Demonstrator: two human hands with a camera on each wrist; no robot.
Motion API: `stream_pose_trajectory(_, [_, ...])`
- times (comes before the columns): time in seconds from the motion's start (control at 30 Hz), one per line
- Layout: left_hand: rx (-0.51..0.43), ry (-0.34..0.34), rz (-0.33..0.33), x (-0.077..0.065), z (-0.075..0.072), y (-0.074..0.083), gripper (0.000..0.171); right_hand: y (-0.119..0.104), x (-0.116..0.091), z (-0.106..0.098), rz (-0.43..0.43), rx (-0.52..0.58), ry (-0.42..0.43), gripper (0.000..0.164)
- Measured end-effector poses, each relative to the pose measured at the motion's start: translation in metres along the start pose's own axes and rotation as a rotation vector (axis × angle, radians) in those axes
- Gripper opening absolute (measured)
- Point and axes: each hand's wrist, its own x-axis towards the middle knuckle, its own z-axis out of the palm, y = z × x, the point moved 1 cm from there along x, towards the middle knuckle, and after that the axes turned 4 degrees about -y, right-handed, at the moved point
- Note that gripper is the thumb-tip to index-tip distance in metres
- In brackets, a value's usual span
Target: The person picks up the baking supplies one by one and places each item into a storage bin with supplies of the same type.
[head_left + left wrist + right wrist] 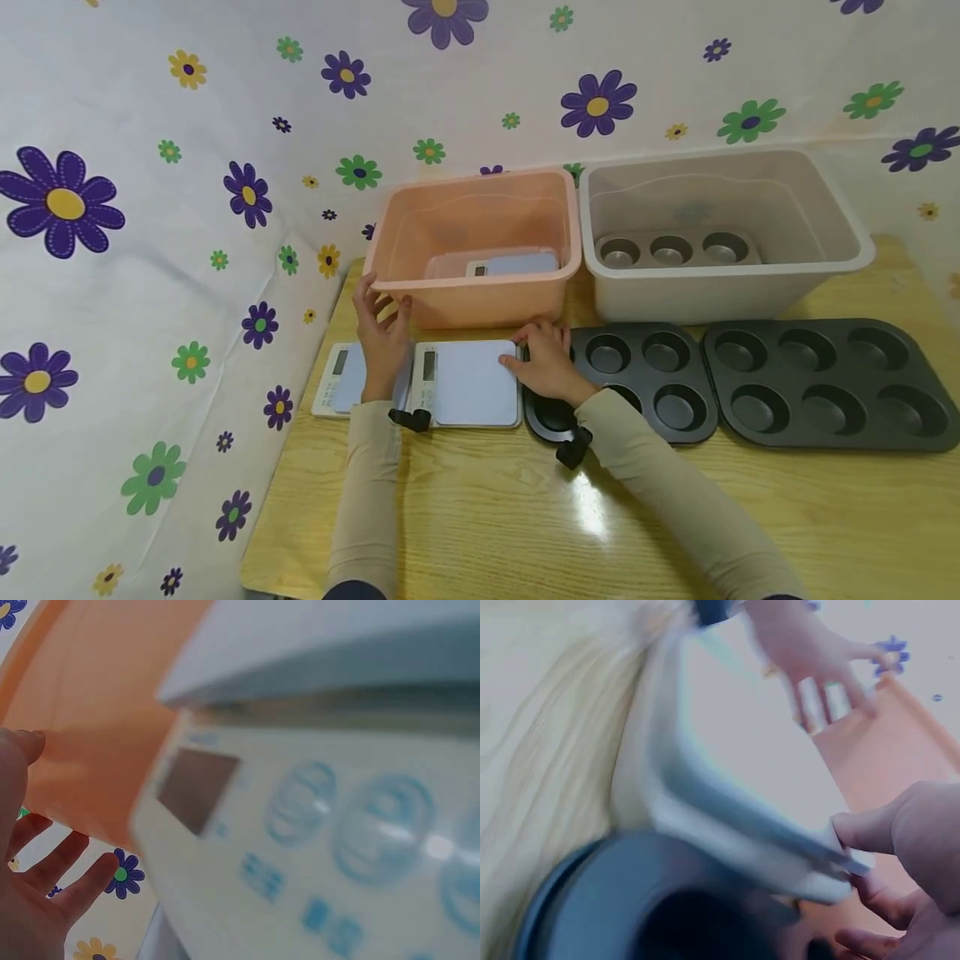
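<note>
A white kitchen scale [477, 383] lies in front of the peach bin [480, 300]. My right hand [549, 360] pinches its far right corner, thumb on top and a finger beneath in the right wrist view. My left hand [382, 337] is at the bin's front left corner, its fingers spread and touching the bin's wall, with nothing held. Under the left wrist sits a second kitchen scale [341, 383], partly hidden by the hand. Close up in the left wrist view, a scale's button panel [300, 847] fills much of the picture. Another scale [517, 264] lies inside the peach bin.
Right of the scales, two dark muffin pans [667, 379] lie side by side; the right forearm covers part of the nearer one. A white bin [720, 292] behind them contains a muffin pan [678, 247]. A flower-print cloth [510, 83] hangs behind the wooden table [487, 508].
</note>
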Motion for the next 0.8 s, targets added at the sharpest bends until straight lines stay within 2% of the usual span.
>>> stream_pose_trajectory(0.13, [-0.006,-0.007,0.004,0.001,0.0,0.0,0.067,-0.009,-0.003,-0.007,-0.026,0.132,0.016,0.03])
stream_pose_trajectory(0.33, [-0.016,0.003,-0.015,0.001,0.001,0.001,0.067,-0.016,-0.008,-0.012,0.006,0.269,0.042,0.022])
stream_pose_trajectory(0.5, [-0.048,-0.014,-0.021,-0.002,0.001,0.013,0.065,-0.013,-0.013,-0.019,0.008,0.31,0.104,0.024])
stream_pose_trajectory(0.63, [-0.031,-0.028,-0.034,-0.005,0.0,0.027,0.064,-0.011,-0.022,-0.033,0.023,0.317,0.124,0.025])
stream_pose_trajectory(0.8, [-0.005,-0.037,-0.019,-0.005,-0.001,0.031,0.064,-0.011,-0.036,-0.053,0.083,0.356,0.122,0.027])
